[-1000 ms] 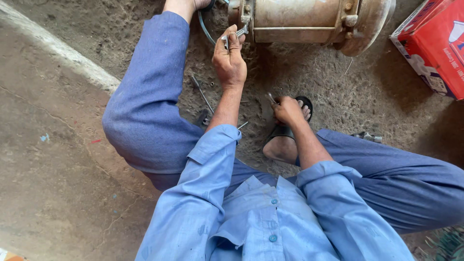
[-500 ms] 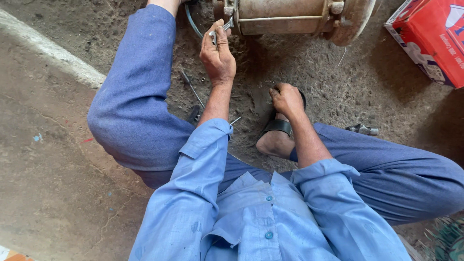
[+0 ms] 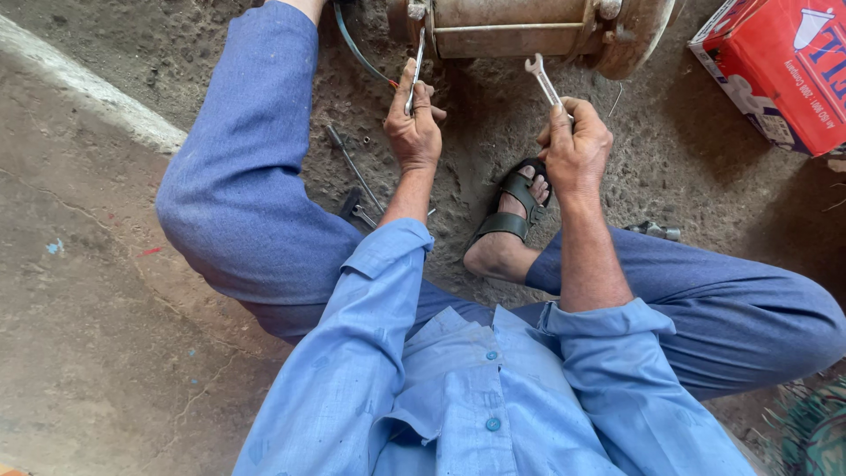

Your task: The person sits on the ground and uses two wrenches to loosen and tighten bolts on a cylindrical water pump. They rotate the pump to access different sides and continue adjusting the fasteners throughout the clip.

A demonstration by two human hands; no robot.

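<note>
Left hand [image 3: 412, 132] closed round slim wrench [image 3: 416, 69], head up at motor [image 3: 529, 31] end flange. Right hand [image 3: 575, 145] grips open-end spanner [image 3: 544, 81], jaw just below motor body, not on it. Motor lies on dirt floor [image 3: 106, 264]. Good practice, judged: seat each tool fully on its nut, brace one, turn other squarely. Loose tools [image 3: 357, 189] near knee.

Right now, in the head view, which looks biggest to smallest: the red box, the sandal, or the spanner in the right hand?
1. Red box, though cut off by the frame.
2. Sandal.
3. Spanner, partly hidden inside the right hand.
</note>
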